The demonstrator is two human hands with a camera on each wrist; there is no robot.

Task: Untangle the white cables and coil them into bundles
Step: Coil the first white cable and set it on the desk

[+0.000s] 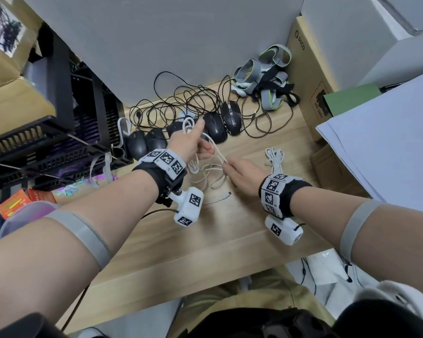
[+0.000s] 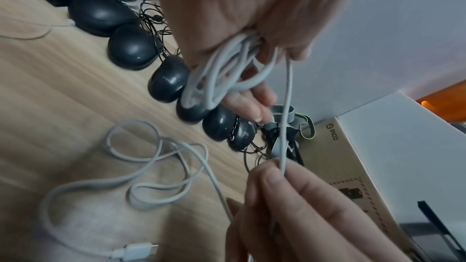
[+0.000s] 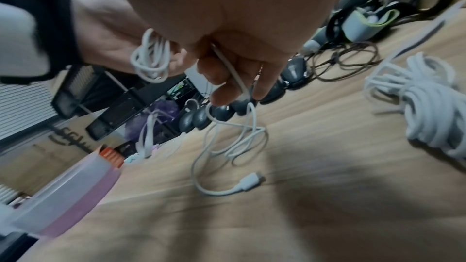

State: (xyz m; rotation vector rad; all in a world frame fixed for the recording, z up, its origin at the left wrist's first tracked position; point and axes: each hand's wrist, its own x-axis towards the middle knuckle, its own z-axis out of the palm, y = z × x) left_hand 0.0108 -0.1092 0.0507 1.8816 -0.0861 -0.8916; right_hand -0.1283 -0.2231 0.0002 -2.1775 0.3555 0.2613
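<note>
My left hand [image 1: 193, 142] grips several coiled loops of a white cable [image 2: 219, 79], raised above the wooden desk [image 1: 205, 240]. The loops [image 3: 151, 57] hang from its palm. From them a taut strand [image 2: 286, 117] runs to my right hand [image 1: 239, 172], which pinches it between thumb and fingers [image 3: 227, 79]. The rest of this cable [image 1: 210, 176] lies in loose loops on the desk, ending in a white plug [image 3: 252, 180]. A finished white cable bundle [image 1: 275, 157] lies just right of my right hand.
A row of black mice [image 1: 213, 125] with tangled dark cords [image 1: 181, 98] lies behind my hands. Grey straps [image 1: 266, 76] sit at the back right beside a cardboard box [image 1: 305, 76]. White sheets [image 1: 388, 142] lie right; black racks [image 1: 59, 142] stand left.
</note>
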